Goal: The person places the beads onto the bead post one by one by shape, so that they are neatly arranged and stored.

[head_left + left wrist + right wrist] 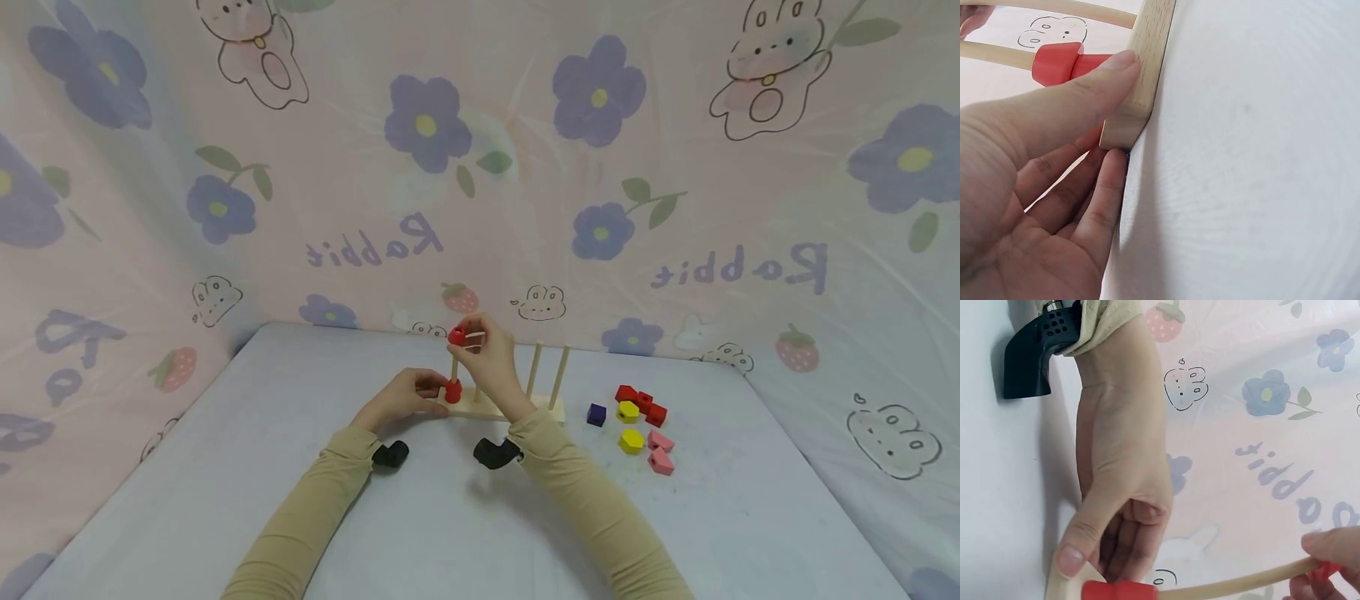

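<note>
A wooden base (476, 408) with several upright pegs stands on the table. My left hand (405, 396) grips its left end; in the left wrist view the thumb (1124, 61) presses the top of the wood while other fingers touch the end. Stacked red beads (453, 392) sit at the foot of the leftmost peg, beside that thumb. Higher up, my right hand (491, 360) pinches another red bead (457, 336) at the top of the same peg. The right wrist view shows this peg (1235, 588) running from the lower red piece up to the pinching fingers.
Right of the base lie loose beads: several red ones (656, 415), two yellow hexagonal ones (632, 442), two pink ones (661, 462) and a dark blue cube (596, 415). The bare pegs (558, 377) rise at the base's right end. A patterned curtain (510, 208) hangs behind the table.
</note>
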Demonstrator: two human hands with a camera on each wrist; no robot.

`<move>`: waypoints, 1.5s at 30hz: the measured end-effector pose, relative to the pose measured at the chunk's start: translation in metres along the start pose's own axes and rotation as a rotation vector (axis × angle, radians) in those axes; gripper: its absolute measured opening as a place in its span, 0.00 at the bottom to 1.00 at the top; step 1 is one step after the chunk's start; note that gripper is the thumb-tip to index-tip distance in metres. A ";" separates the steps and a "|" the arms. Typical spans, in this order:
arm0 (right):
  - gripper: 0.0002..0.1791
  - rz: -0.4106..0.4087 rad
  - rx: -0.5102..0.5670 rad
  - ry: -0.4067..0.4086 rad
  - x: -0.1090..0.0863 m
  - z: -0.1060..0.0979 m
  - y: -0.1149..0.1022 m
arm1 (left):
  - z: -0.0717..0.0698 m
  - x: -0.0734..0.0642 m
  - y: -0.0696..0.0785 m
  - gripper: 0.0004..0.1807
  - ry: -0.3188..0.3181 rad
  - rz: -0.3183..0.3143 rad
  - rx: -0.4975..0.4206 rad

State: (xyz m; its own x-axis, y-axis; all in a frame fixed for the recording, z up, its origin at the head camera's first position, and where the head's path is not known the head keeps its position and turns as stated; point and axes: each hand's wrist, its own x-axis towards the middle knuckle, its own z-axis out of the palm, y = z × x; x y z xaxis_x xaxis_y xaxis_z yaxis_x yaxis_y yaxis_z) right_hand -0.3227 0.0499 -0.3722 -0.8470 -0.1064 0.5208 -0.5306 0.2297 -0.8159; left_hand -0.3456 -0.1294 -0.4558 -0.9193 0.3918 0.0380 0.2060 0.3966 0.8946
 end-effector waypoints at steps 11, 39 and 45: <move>0.18 0.053 0.098 0.005 -0.017 -0.002 -0.030 | 0.001 0.001 -0.002 0.27 0.000 0.017 0.001; 0.17 0.260 0.037 0.038 -0.033 0.017 0.044 | -0.002 0.002 -0.006 0.28 -0.012 0.040 0.032; 0.17 0.257 0.031 0.001 -0.040 0.021 0.057 | -0.002 0.001 -0.006 0.28 -0.037 0.068 -0.006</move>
State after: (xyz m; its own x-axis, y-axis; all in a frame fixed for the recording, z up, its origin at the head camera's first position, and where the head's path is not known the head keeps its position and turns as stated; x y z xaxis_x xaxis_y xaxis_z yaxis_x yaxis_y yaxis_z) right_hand -0.3198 0.0466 -0.4449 -0.9542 -0.0474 0.2953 -0.2983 0.2189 -0.9290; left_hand -0.3483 -0.1334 -0.4599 -0.8901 0.4484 0.0822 0.2656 0.3634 0.8930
